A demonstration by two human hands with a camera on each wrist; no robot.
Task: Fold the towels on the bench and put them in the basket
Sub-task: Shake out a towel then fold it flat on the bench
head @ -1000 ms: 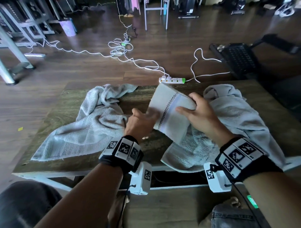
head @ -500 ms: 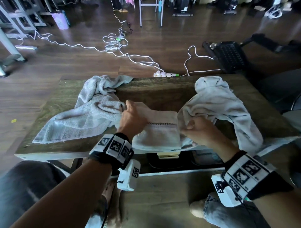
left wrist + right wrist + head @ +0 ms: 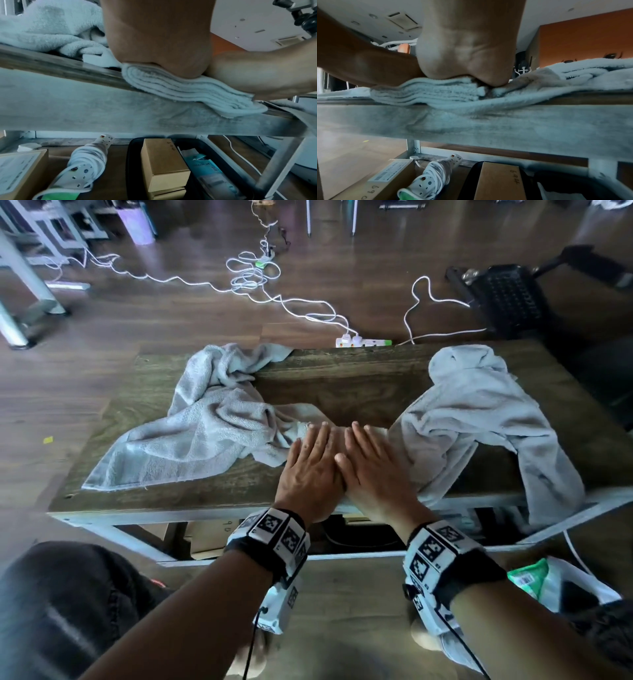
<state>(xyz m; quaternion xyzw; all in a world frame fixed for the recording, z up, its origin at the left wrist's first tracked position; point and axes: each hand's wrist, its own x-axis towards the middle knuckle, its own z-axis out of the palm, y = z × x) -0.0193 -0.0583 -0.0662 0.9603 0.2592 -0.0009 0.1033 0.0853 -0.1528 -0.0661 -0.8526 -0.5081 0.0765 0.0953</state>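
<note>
A small folded grey towel [image 3: 180, 86] [image 3: 436, 93] lies at the front edge of the wooden bench [image 3: 342, 385]. Both palms press flat on it, side by side, fingers straight. My left hand [image 3: 308, 463] covers its left half and my right hand [image 3: 370, 470] its right half, so in the head view the folded towel is almost fully hidden. A crumpled grey towel [image 3: 191, 436] spreads over the bench's left part. Another crumpled grey towel [image 3: 479, 419] lies on the right and hangs over the front edge. No basket shows in any view.
Under the bench are cardboard boxes [image 3: 163, 165], a coiled white power strip [image 3: 85, 162] and a black case [image 3: 223, 175]. White cables [image 3: 253, 278] and a power strip [image 3: 363, 341] lie on the floor beyond. A black stand [image 3: 507, 296] is at far right.
The small towel was held up a second ago, then folded down onto the bench. Both hands have let go of its edges and now lie flat on top of it.
</note>
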